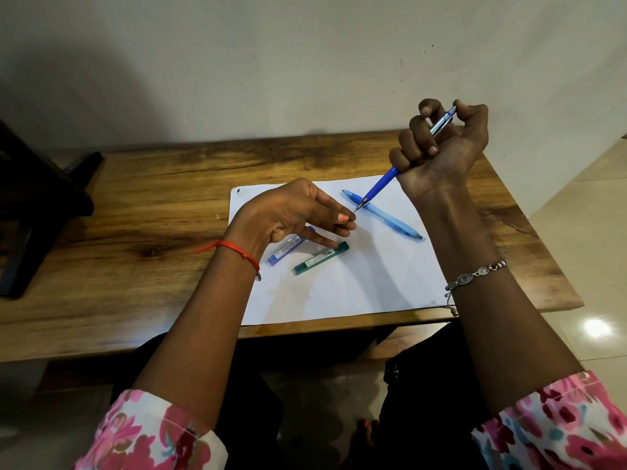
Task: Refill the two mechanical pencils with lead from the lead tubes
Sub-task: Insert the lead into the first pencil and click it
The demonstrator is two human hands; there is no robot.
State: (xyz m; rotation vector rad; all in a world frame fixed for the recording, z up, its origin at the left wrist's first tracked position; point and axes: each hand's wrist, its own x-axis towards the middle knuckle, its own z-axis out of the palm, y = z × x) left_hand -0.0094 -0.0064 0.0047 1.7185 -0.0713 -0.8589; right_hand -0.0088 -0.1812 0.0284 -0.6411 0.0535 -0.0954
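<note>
My right hand (441, 144) grips a dark blue mechanical pencil (381, 184) in a fist, raised above the table, thumb on its top end, tip pointing down-left. My left hand (298, 215) hovers over the white paper (356, 283) with thumb and fingers pinched together right at the pencil's tip; any lead between them is too thin to see. A light blue mechanical pencil (390, 218) lies diagonally on the paper. A purple lead tube (283, 252) and a green lead tube (320, 258) lie side by side under my left hand.
The paper sits on a wooden table (152, 212) that stands against a pale wall. A dark piece of furniture (34, 198) stands at the left edge. Tiled floor shows at the right.
</note>
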